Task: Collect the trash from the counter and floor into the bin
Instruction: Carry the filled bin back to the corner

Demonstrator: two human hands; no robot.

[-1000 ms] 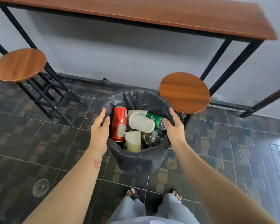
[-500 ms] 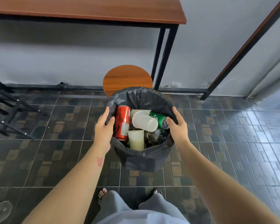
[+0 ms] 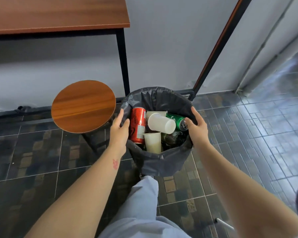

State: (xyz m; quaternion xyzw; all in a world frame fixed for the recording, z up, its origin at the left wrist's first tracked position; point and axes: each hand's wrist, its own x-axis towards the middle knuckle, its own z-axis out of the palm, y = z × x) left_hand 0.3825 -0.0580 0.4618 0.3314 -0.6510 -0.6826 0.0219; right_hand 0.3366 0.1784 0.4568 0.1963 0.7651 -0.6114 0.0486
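A round bin lined with a dark grey bag (image 3: 163,160) is held in front of me above the tiled floor. My left hand (image 3: 119,133) grips its left rim and my right hand (image 3: 197,129) grips its right rim. Inside lie a red can (image 3: 138,125), a green can (image 3: 176,120), a white plastic cup on its side (image 3: 161,123), another pale cup (image 3: 152,142) and a dark glass bottle (image 3: 173,138).
A round wooden stool (image 3: 83,105) stands just left of the bin. The wooden counter (image 3: 55,12) on black legs runs along the grey wall at upper left. A slanted black bar (image 3: 218,43) rises behind the bin. My trouser leg (image 3: 143,200) is below.
The view has swung to the right with the bin kept between both hands; the stool has shifted from behind the bin to its left, and one leg has stepped forward.
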